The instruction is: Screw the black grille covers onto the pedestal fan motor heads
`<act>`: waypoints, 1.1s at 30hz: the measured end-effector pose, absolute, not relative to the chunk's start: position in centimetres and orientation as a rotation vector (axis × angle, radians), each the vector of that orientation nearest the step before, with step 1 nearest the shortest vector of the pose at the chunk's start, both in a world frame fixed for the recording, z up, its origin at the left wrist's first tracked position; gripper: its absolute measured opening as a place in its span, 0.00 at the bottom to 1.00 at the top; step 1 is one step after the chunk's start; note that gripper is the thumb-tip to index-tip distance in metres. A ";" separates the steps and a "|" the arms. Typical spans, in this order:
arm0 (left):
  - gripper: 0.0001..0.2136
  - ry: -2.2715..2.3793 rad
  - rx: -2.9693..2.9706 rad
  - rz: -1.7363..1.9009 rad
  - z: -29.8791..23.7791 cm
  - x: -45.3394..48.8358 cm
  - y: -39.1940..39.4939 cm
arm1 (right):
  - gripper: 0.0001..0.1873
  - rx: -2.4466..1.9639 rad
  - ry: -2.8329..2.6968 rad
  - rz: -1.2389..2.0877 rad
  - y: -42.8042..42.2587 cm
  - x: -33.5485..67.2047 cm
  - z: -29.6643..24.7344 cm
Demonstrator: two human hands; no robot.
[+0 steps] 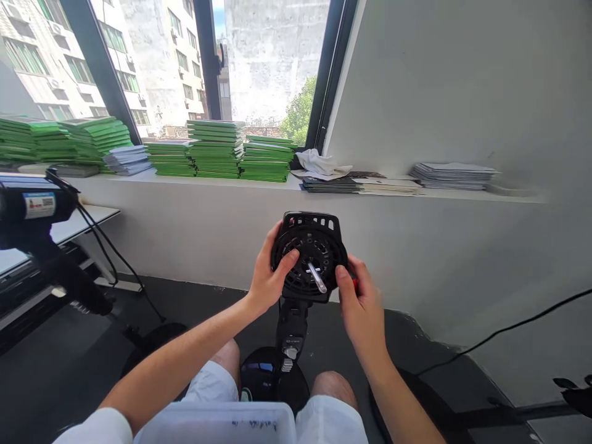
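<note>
Gripping black housing [309,244] (back hidden)

A white window sill [143,176] above a dark floor [198,296].
The sill carries green stacks [215,151], a small pale stack [128,160], a crumpled white cloth [319,163], flat sheets [333,185] and a paper pile [453,175]; on the floor, a black stand [292,327] rests on its round base [261,370].

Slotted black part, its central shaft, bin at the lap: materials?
Slotted black part: probably moulded plastic, satin; dull sheen, though painted metal is possible.
Shaft: likely polished metal; bright silvery highlights.
Bin: seemingly smooth plastic; pale, milky walls, rounded corners.
</note>
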State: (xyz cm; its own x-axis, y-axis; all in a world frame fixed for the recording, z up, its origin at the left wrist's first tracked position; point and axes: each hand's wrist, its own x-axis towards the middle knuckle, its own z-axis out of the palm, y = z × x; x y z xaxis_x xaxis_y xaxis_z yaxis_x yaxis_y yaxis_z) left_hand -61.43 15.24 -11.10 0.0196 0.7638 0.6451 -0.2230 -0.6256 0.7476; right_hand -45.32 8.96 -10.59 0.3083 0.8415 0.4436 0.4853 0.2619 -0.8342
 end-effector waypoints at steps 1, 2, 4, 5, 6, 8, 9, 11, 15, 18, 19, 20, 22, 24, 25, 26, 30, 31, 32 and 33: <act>0.27 0.585 1.548 1.711 -11.3 -61.4 15.1 | 0.33 -1.389 -1.339 0.361 9.2 -45.3 -10.3; 0.27 0.598 1.532 1.723 -11.4 -61.3 15.0 | 0.33 -1.388 -1.343 0.353 9.3 -45.2 -10.1; 0.26 0.610 1.500 1.744 -11.7 -61.4 14.9 | 0.34 -1.373 -1.354 0.365 9.5 -45.2 -10.1; 0.26 0.613 1.489 1.748 -11.7 -61.4 14.9 | 0.35 -1.365 -1.361 0.384 9.5 -45.3 -10.2; 0.26 0.615 1.485 1.746 -11.8 -61.5 14.9 | 0.35 -1.363 -1.366 0.407 9.5 -45.2 -10.3; 0.27 0.626 1.517 1.726 -11.7 -61.6 15.2 | 0.36 -1.367 -1.362 0.444 9.6 -45.1 -10.6; 0.27 0.639 1.545 1.715 -11.6 -61.6 15.4 | 0.36 -1.369 -1.351 0.452 9.6 -45.1 -10.7; 0.27 0.670 1.599 1.701 -11.5 -61.5 15.8 | 0.36 -1.364 -1.327 0.447 9.9 -44.9 -10.7; 0.26 0.707 1.575 1.724 -11.6 -60.9 15.8 | 0.37 -1.356 -1.333 0.443 10.0 -44.8 -10.4; 0.26 0.756 1.542 1.741 -11.8 -60.6 15.4 | 0.36 -1.345 -1.357 0.452 9.9 -45.0 -10.0; 0.26 0.770 1.536 1.748 -11.8 -60.5 15.2 | 0.35 -1.340 -1.358 0.442 9.9 -45.0 -9.8; 0.26 0.777 1.531 1.757 -11.7 -60.4 15.1 | 0.34 -1.336 -1.356 0.428 10.0 -45.1 -9.7; 0.27 0.779 1.515 1.775 -11.6 -60.4 15.0 | 0.33 -1.335 -1.353 0.397 10.1 -45.1 -9.5; 0.27 0.777 1.492 1.778 -11.4 -60.4 15.0 | 0.32 -1.333 -1.366 0.369 10.2 -45.1 -9.4; 0.27 0.773 1.482 1.774 -11.4 -60.4 15.0 | 0.31 -1.331 -1.376 0.355 10.3 -45.1 -9.4; 0.26 0.768 1.477 1.767 -11.4 -60.4 15.0 | 0.31 -1.328 -1.384 0.338 10.3 -45.1 -9.4; 0.27 0.753 1.476 1.780 -11.4 -60.6 14.8 | 0.31 -1.317 -1.382 0.316 10.4 -45.1 -9.6; 0.27 0.754 1.477 1.786 -11.4 -60.6 14.8 | 0.31 -1.313 -1.373 0.326 10.5 -45.2 -9.7; 0.27 0.754 1.478 1.789 -11.5 -60.5 14.9 | 0.31 -1.307 -1.364 0.338 10.5 -45.2 -9.8; 0.27 0.751 1.479 1.787 -11.5 -60.5 14.9 | 0.31 -1.301 -1.357 0.348 10.5 -45.2 -9.8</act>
State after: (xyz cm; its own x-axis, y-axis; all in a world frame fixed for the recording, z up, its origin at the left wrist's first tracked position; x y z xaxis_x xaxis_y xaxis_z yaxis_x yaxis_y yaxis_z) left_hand -60.52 14.91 -11.48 -0.1136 0.8034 0.5845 -0.1450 -0.5954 0.7902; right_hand -45.21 10.55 -9.78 0.2833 0.8164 0.5032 0.4732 0.3374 -0.8138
